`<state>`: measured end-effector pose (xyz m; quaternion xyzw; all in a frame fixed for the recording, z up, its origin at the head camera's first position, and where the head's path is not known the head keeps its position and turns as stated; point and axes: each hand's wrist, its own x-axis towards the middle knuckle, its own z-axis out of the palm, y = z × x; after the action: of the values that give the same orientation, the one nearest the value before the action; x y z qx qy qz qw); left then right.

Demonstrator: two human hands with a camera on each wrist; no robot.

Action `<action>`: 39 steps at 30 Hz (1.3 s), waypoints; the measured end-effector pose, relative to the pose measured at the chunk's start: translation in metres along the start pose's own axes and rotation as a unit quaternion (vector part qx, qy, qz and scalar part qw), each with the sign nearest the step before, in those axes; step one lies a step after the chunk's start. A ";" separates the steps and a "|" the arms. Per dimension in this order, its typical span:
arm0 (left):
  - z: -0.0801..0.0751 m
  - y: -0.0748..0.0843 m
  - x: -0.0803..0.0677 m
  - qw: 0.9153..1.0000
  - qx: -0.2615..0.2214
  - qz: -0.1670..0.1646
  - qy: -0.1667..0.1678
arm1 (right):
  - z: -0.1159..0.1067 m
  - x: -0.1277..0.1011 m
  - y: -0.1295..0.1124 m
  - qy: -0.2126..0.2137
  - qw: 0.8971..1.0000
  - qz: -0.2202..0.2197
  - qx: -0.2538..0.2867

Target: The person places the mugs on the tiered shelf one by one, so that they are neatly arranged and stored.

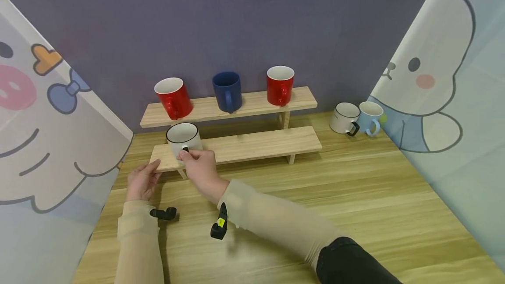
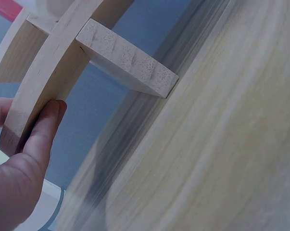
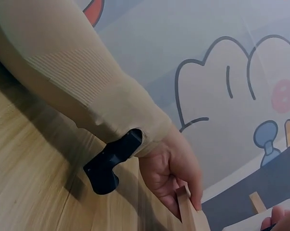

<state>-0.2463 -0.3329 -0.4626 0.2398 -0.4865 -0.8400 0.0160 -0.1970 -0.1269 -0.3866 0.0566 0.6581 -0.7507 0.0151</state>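
Note:
My right hand (image 1: 203,172) pinches the black handle of a white mug (image 1: 182,134) with a black rim. The mug stands upright at the left part of the lower wooden shelf (image 1: 256,146). Beside it, my left hand (image 1: 142,182) grips the shelf's left end, thumb on top and fingers beneath. The left wrist view shows these fingers (image 2: 41,132) under the board, near a wooden support leg (image 2: 130,57). At the bottom right corner of the right wrist view, my right fingertips (image 3: 282,216) overlap the white mug (image 3: 250,222).
Along the upper shelf (image 1: 252,102) stand a tilted red mug (image 1: 179,102), a blue mug (image 1: 227,91) and another red mug (image 1: 279,89). A white mug with a black handle (image 1: 343,119) and a light blue mug (image 1: 370,119) stand on the table (image 1: 355,187) at the right, near the back wall.

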 end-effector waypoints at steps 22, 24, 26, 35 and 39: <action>0.001 -0.003 0.002 0.999 0.035 0.004 0.016 | 0.035 0.002 0.024 0.032 0.997 -0.068 0.002; 0.000 -0.003 0.001 0.999 0.039 0.004 0.014 | 0.035 0.002 0.026 0.019 0.998 -0.066 0.004; 0.000 -0.002 0.001 0.999 0.040 0.004 0.013 | 0.035 0.001 0.028 0.008 0.998 -0.063 0.009; -0.003 -0.001 0.003 0.999 0.041 0.001 0.010 | 0.030 0.006 0.029 -0.020 0.997 -0.080 -0.003; -0.003 -0.001 0.002 0.999 0.036 0.002 0.002 | 0.025 0.010 0.028 -0.034 0.996 -0.076 -0.029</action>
<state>-0.2468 -0.3351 -0.4658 0.2408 -0.5168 -0.8215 0.0099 -0.2053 -0.1549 -0.4124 -0.0191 0.6814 -0.7315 -0.0179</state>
